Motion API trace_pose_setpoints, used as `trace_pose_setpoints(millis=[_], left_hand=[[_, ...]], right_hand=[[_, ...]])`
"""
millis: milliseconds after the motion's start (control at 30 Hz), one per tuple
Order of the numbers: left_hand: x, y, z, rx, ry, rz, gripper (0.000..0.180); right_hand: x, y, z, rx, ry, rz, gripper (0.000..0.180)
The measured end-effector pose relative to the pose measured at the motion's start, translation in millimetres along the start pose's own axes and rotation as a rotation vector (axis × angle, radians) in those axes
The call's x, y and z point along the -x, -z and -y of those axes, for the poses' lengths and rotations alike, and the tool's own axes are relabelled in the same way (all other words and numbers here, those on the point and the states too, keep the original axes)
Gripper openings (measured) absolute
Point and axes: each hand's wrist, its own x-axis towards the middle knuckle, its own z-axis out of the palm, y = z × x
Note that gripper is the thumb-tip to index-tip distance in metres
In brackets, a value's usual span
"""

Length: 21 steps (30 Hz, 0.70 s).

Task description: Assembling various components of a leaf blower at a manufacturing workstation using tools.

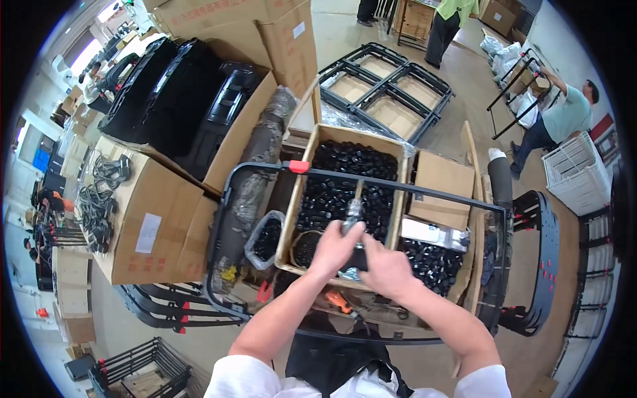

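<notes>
From the head view, the 2 hands meet over the black metal frame (398, 184), above a cardboard box (312, 166) filled with small black parts (345, 172). The left hand (334, 249) is wrapped around a slim grey tool (352, 215) whose tip rises past the fingers. The right hand (387, 268) is pressed just beside it on a dark piece (353, 270) at the tool's base; its exact grip cannot be told.

Black moulded plastic panels (176, 99) are lying on brown cartons (159, 225) in the upper left of the frame. Black metal frames (385, 89) are resting on the floor at top centre. A white wire crate (576, 174) is standing at the right edge beside a bending person (561, 119).
</notes>
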Motion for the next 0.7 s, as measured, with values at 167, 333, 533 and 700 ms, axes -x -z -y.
trace_pose_setpoints(millis=[167, 333, 533, 700], left_hand=[[-33, 106, 91, -0.082, 0.012, -0.259, 0.058], [-73, 154, 142, -0.117, 0.014, -0.263, 0.064], [-100, 157, 142, -0.079, 0.013, -0.196, 0.057], [-107, 157, 141, -0.061, -0.027, -0.198, 0.056]], right_hand=[[-83, -93, 77, -0.029, 0.103, -0.017, 0.078], [-132, -133, 114, 0.001, 0.032, 0.070, 0.075], [-154, -139, 111, 0.031, -0.043, 0.045, 0.078], [-160, -142, 110, 0.046, -0.074, 0.049, 0.077]])
